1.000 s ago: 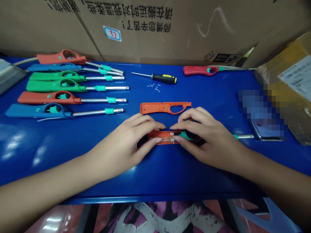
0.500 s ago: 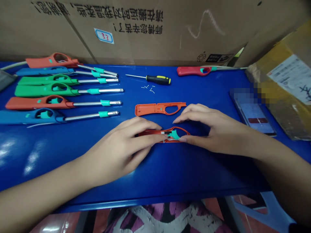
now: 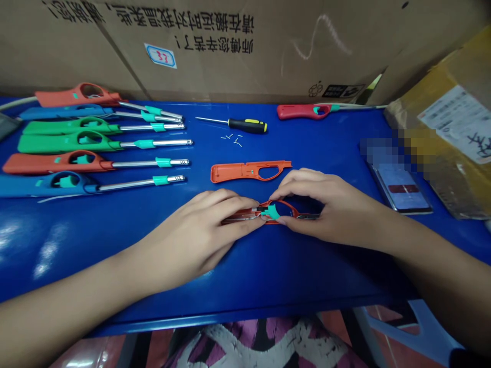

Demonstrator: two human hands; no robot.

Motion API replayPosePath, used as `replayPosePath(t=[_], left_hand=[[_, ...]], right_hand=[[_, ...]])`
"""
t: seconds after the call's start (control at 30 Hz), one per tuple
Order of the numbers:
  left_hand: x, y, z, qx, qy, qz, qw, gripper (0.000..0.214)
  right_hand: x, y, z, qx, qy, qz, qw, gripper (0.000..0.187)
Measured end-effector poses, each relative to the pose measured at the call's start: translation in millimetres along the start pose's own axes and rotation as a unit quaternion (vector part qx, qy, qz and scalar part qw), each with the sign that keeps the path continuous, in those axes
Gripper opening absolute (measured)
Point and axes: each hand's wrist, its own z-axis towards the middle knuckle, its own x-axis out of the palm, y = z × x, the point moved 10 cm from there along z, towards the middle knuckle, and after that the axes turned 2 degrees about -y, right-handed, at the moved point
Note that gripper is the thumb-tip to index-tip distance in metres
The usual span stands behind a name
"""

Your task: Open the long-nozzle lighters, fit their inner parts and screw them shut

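An opened orange gas lighter (image 3: 293, 208) lies on the blue table, its inner parts showing. A green trigger (image 3: 273, 211) sits inside it, beside the finger loop. My left hand (image 3: 215, 225) covers the handle end, its thumb and forefinger closed on the shell just left of the trigger. From the other side, my right hand (image 3: 320, 204) grips the lighter, thumb at the trigger and forefinger on the upper edge. Part of a metal rod shows under the right hand. Just behind both hands rests the loose orange half shell (image 3: 230, 173), hollow side up.
Several assembled lighters (image 3: 61, 162) lie in a row at left. Behind the half shell are a black and yellow screwdriver (image 3: 247, 125) and several small screws (image 3: 236, 142). A red lighter (image 3: 299, 111), a phone (image 3: 402, 184) and a taped carton (image 3: 456, 133) are at right.
My right fingers have come down onto the lighter's upper edge. My left hand has turned slightly, and more of the lighter's inside and its rod now shows.
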Motion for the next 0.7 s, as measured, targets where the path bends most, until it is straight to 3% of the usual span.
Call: replayPosePath(t=[0.23,0.43,0.7], left_hand=[[0.2,-3.6,-0.8,0.016,0.011,0.046,0.999,0.043],[-3.9,1.0,-3.5,0.01,0.011,0.054,0.998,0.046],[-5.1,5.4,-2.4,-0.003,0.003,0.048,0.999,0.05]], right_hand=[[4.0,2.7,-2.8,-0.006,0.003,-0.038,0.999,0.021],[-17.0,-3.4,-4.1,-0.007,-0.039,-0.027,0.999,0.02],[-14.6,-20.1,-2.8,0.032,0.023,-0.012,0.999,0.021]])
